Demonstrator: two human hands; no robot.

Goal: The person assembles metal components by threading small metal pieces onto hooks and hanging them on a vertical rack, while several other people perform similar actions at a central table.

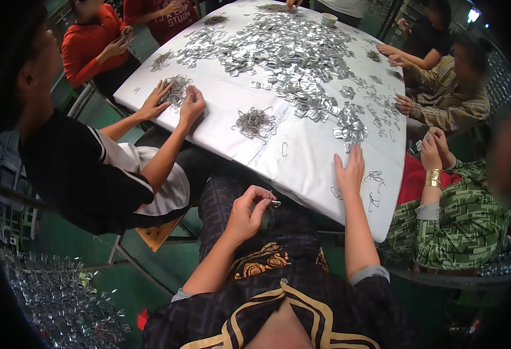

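Left hand (pixel 245 214) pinched a small metal clip (pixel 274 203) below the worktop (pixel 302 157) edge: light, stiff, slippery; right hand (pixel 349 170) lay spread on it.

A small workshop where I sit with others at hand-assembly piecework.

I share a big desk (pixel 302 157) covered in white sheeting with several people seated close around it, and a wide heap of small silver metal clips (pixel 278 52) lies spread over its middle. Bundles of bent wire pieces (pixel 255 123) sit near the edges, each person has a small pile in front of them, and more finished metal parts (pixel 63 302) lie heaped on the green-painted floor (pixel 150 262) at my left.
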